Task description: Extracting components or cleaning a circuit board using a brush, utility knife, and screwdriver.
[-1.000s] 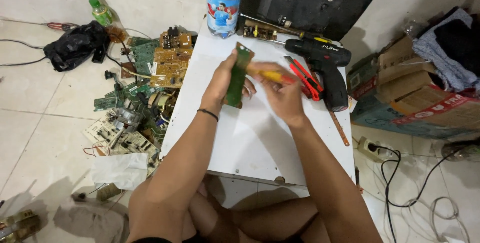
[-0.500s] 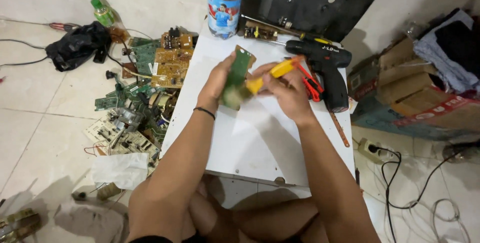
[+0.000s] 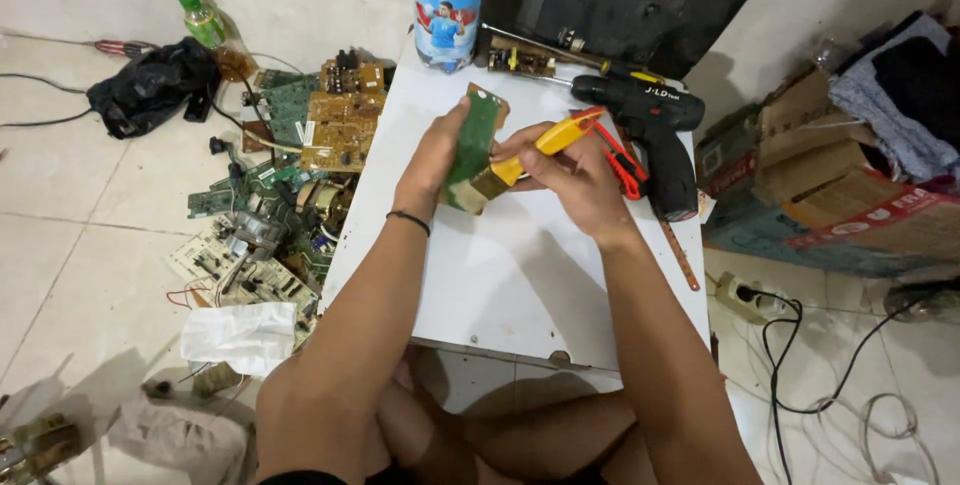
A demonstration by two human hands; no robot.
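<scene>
Head view, left hand: your left hand (image 3: 432,160) was closed around the green circuit board (image 3: 472,145), gripping its left edge and holding it upright and a little tilted above the white counter (image 3: 500,275).
Head view, right hand: your right hand (image 3: 565,180) was curled shut on a yellow-handled tool (image 3: 555,140), whose handle pointed toward 2 o'clock while its lower end met the bottom of the board.
Head view, board's place: the board sat between your two hands, over the upper middle of the counter, clear of its surface.
Head view, at 3 o'clock of your hands: red-handled pliers (image 3: 622,160) and a black cordless drill (image 3: 655,130) lay on the counter just beside your right hand.
Head view, at 12 o'clock: a plastic bottle (image 3: 447,5) with a blue label stood at the far edge.
Head view, at 9 o'clock: a heap of loose circuit boards (image 3: 290,165) lay on the floor, well apart from your hands, with a black bag (image 3: 150,85) beyond it.
</scene>
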